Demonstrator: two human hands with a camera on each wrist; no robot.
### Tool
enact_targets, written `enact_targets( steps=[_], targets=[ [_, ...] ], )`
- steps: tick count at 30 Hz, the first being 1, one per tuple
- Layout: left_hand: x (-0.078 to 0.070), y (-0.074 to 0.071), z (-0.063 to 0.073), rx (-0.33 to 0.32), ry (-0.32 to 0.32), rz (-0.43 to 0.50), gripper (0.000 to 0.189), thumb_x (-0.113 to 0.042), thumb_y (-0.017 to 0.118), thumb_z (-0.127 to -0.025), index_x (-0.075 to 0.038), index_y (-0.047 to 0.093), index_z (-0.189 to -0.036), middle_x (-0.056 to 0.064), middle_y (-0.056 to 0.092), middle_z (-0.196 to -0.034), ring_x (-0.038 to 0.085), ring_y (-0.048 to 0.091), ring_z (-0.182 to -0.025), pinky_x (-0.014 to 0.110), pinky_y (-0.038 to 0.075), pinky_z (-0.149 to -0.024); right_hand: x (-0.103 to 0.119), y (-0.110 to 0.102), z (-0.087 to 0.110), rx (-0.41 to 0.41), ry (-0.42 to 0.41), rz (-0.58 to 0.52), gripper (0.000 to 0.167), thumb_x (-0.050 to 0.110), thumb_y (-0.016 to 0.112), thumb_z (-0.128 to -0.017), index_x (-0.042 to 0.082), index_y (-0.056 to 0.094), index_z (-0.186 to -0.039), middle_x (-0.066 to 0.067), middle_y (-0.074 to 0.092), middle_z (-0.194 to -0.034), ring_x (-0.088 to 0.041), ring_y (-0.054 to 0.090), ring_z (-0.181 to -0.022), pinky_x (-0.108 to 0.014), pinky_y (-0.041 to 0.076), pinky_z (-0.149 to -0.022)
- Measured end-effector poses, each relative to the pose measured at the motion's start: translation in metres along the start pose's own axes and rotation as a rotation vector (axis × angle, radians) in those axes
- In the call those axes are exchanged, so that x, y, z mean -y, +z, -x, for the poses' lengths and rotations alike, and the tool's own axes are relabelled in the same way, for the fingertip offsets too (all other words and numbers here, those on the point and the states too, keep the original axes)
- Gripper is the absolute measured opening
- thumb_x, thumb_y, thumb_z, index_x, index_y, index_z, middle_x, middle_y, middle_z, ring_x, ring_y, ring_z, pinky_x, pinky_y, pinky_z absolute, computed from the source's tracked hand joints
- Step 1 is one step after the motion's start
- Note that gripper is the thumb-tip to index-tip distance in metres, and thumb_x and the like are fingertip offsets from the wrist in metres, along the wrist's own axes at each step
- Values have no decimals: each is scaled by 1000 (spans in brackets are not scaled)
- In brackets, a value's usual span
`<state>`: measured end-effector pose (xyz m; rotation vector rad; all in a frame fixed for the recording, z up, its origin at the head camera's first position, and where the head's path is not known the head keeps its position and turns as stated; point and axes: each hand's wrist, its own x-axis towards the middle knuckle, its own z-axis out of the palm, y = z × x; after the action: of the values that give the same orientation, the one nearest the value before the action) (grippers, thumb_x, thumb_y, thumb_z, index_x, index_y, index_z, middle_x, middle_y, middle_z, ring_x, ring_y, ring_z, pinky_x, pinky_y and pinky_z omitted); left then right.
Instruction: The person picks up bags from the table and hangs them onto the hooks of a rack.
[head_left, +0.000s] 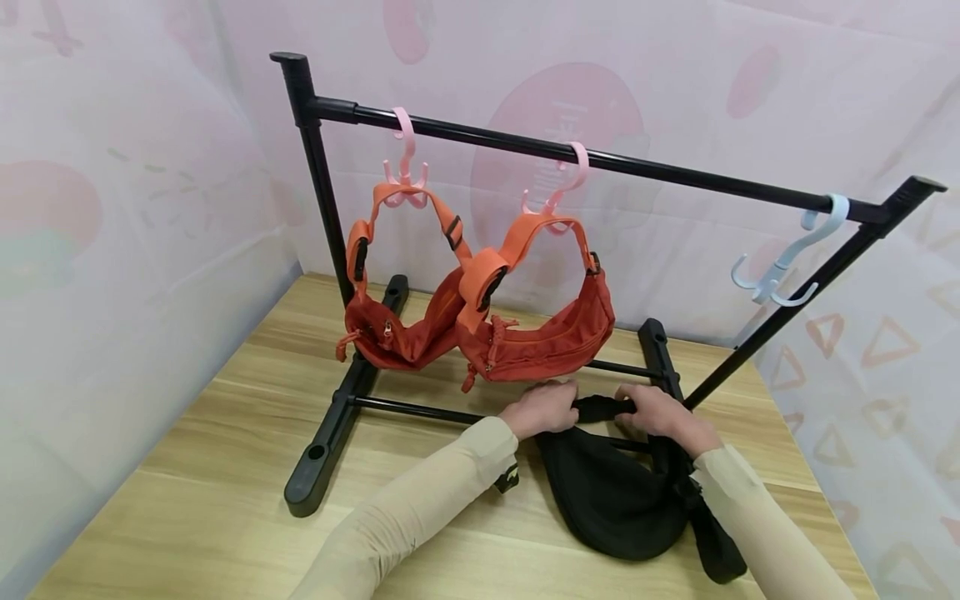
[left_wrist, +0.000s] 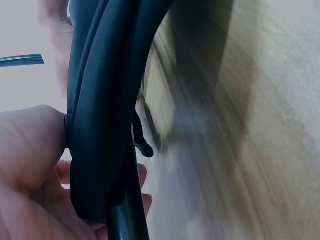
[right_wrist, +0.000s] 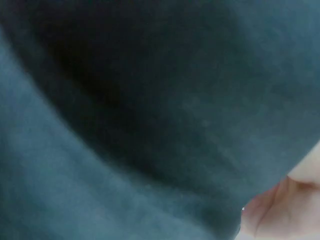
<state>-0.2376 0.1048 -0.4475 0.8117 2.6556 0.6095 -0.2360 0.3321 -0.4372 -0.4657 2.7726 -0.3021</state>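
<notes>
A black waist bag hangs from both hands at the lower front of the rack, its curved body low over the wooden table. My left hand grips the bag's top on the left, beside the rack's lower bar; the left wrist view shows its thumb and fingers around the folded black fabric. On the other side, my right hand pinches the strap end of the top edge. Bag fabric fills most of the right wrist view and hides much of that hand. A dark buckle dangles under the left forearm.
A black rack stands on the wooden table. Two orange-red waist bags hang from pink hooks just above the hands. A pale blue hook hangs at the bar's right end, with nothing on it.
</notes>
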Motion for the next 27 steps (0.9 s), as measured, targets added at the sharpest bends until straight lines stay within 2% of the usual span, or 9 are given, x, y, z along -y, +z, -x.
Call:
enact_targets(
  steps=[4,8,12,22,27],
  targets=[
    [-1,0,0,9,9,7,12,-19,49,-100,-15,59,-95,1,54,-80,15,41,-65,28,34,-57,0,1,0,-8,-12,21,27,17,69,-91,6,63,-115,-11,68,-100,-16,55,-70,-34,44,-66],
    [-2,0,2,-11,12,14,20,-18,49,-100,-16,63,-114,0,66,-105,12,56,-79,26,47,-69,-1,0,1,-13,-16,35,27,16,69,-91,7,64,-116,-12,68,-103,-16,56,-72,-35,45,-68],
    [-3,1,3,-35,12,22,27,-19,49,-101,-16,62,-125,0,66,-122,13,65,-95,29,53,-81,0,-1,1,-11,-21,25,27,16,67,-92,5,64,-117,-13,69,-103,-16,58,-73,-36,47,-68],
    [-6,0,9,-105,36,65,25,-22,48,-103,-16,58,-126,1,67,-115,14,66,-96,28,52,-78,2,-8,9,-124,-78,0,27,18,64,-94,2,65,-117,-17,69,-109,-19,65,-81,-42,52,-74],
    [-12,-6,16,-148,76,68,23,-22,49,-103,-15,59,-122,1,67,-104,12,63,-80,25,48,-67,1,-14,15,-181,-92,-52,24,19,63,-95,4,65,-115,-7,70,-92,-11,57,-68,-34,48,-66]
  ],
)
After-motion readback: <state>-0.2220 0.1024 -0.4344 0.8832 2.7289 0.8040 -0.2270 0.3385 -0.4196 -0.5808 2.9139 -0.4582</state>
